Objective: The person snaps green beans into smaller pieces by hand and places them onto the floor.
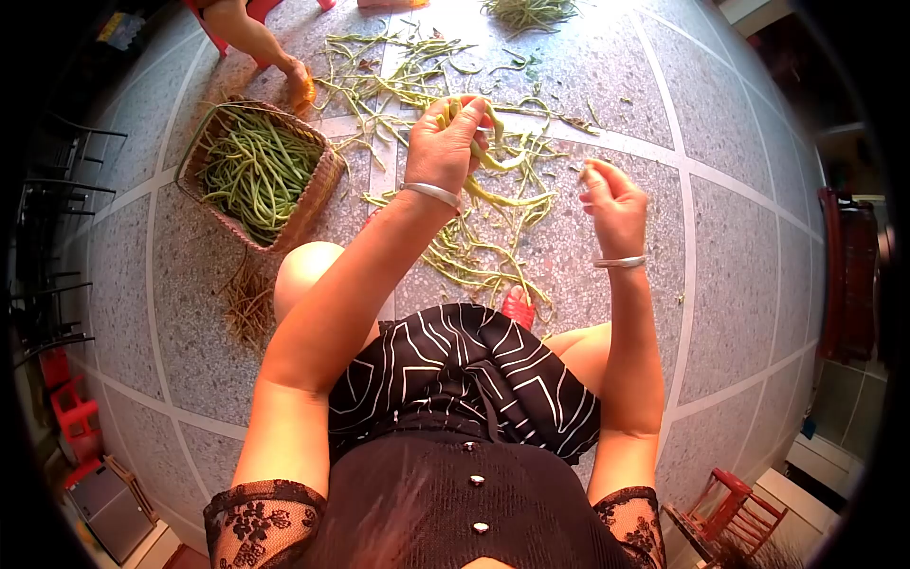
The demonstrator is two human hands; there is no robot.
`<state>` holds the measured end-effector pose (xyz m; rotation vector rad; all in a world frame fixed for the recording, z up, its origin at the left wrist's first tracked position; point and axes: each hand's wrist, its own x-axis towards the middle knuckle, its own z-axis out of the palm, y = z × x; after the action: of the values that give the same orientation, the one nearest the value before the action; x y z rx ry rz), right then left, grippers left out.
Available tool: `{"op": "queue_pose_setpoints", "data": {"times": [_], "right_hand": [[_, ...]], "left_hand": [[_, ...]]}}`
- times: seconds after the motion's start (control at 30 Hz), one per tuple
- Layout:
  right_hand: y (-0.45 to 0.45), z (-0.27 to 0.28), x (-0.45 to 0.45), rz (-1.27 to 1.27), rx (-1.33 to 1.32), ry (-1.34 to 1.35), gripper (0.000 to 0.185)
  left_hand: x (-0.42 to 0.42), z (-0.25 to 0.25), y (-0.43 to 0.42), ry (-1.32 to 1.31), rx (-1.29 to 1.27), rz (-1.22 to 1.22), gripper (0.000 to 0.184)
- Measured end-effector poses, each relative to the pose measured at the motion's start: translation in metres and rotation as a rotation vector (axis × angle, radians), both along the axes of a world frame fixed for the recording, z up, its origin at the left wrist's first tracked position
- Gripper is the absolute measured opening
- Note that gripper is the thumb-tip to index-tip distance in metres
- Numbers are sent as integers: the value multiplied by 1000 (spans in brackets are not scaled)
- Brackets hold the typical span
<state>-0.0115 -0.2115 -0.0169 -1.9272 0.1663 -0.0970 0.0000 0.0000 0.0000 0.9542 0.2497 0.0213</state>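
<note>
Several green beans (500, 161) are in my left hand (453, 142), whose fingers are closed round them with the bean ends hanging to the right. My right hand (618, 204) is raised to the right, apart from the left, thumb and fingertips pressed together; whatever it may hold is too small to name. Below both hands, loose beans (483, 261) lie scattered on the speckled tile floor (607, 104). To the left stands a woven basket (308, 204) filled with long green beans (256, 171).
Another person's leg and foot (300, 87) are at the upper left, by a red stool. A green pile (531, 11) lies at the top. Dry brown stalks (248, 299) lie below the basket. Dark furniture and red chairs (725, 517) line the edges.
</note>
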Motion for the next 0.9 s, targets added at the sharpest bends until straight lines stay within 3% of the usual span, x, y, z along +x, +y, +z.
{"op": "queue_pose_setpoints", "data": {"times": [0.07, 0.17, 0.3, 0.57, 0.73, 0.9], "right_hand": [[1, -12, 0, 26, -247, -143, 21], [15, -8, -2, 116, -93, -256, 20], [33, 10, -5, 251, 213, -134, 20], [44, 20, -3, 332, 531, 50, 38], [50, 10, -3, 486, 504, 50, 37], [66, -1, -9, 390, 645, 57, 37]], "left_hand": [[-1, -1, -3, -12, -17, -16, 11], [-5, 5, -3, -50, 15, -97, 12], [-4, 6, -7, -59, 12, -162, 13], [-6, 4, -11, -73, 50, -274, 15], [-9, 2, -22, -97, 103, -317, 15], [-10, -11, -27, -88, 171, -286, 13]]}}
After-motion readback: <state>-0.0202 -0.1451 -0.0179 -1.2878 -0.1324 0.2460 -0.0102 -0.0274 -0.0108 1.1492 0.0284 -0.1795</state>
